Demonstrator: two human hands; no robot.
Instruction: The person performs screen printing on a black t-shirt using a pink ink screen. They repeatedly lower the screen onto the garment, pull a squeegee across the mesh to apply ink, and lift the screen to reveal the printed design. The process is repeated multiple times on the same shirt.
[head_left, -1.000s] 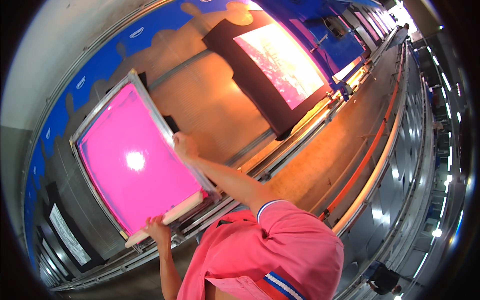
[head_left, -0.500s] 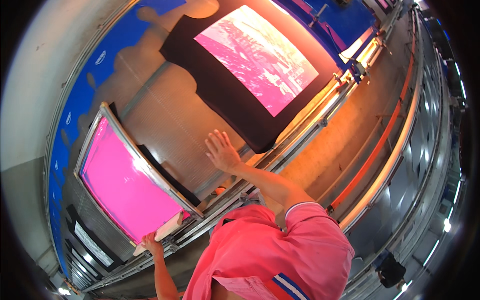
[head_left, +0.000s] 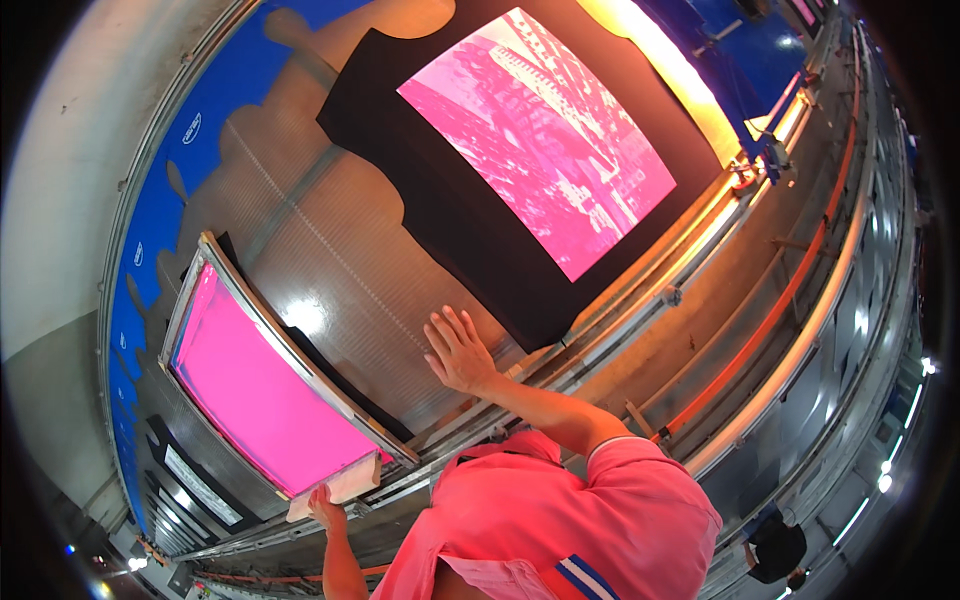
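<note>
My left hand [head_left: 325, 507] grips the pale wooden handle of a squeegee [head_left: 352, 482], which lies at the near end of a metal-framed printing screen [head_left: 345, 395]. Bright pink ink [head_left: 265, 378] covers the screen's mesh. Over the brownish table surface, my right hand [head_left: 460, 350] is open with its fingers spread and holds nothing; whether it touches the table I cannot tell. Just beyond it lies a black garment piece [head_left: 450, 225] bearing a large pink and pale printed picture [head_left: 545, 140].
A blue machine [head_left: 735, 45] with a glowing heat lamp [head_left: 665, 70] stands past the print. Metal rails [head_left: 610, 320] edge the table. More black pieces with prints [head_left: 200, 485] lie at the left. An orange rail [head_left: 770, 350] runs at the right; another person [head_left: 778, 548] is at lower right.
The glow and the blue machine have shifted toward the upper right, baring more of the printed picture. My right hand sits slightly lower in view. My left hand still holds the squeegee.
</note>
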